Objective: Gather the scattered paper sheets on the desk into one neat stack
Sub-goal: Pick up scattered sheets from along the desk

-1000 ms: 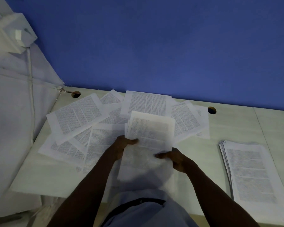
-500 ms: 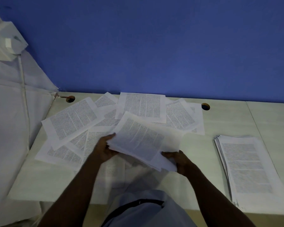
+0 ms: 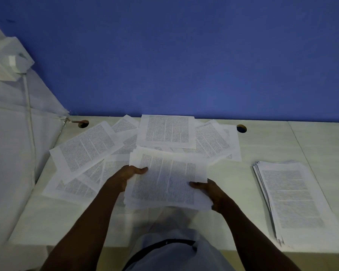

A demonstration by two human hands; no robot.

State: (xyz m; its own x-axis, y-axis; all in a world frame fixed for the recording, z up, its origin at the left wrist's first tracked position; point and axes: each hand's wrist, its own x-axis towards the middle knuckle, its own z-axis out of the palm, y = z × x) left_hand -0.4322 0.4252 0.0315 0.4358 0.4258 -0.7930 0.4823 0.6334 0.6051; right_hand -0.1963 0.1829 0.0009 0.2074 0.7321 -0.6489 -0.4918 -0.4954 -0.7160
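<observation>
I hold a bundle of printed sheets above the desk's middle, lying nearly square to me. My left hand grips its left edge, thumb on top. On the right edge my right hand grips it the same way. Several loose printed sheets lie fanned out and overlapping behind and to the left of the bundle, one of them against the wall. A thick stack of sheets lies on the desk at the right, apart from the rest.
The pale desk ends at a blue wall. Two cable holes sit near the back edge. White covered surfaces and a small white box with a cable stand at the left. A desk seam runs at the far right.
The bundle in my hands has turned from a slant back to lying square and flatter in front of me. Both hands keep their hold on its sides.
</observation>
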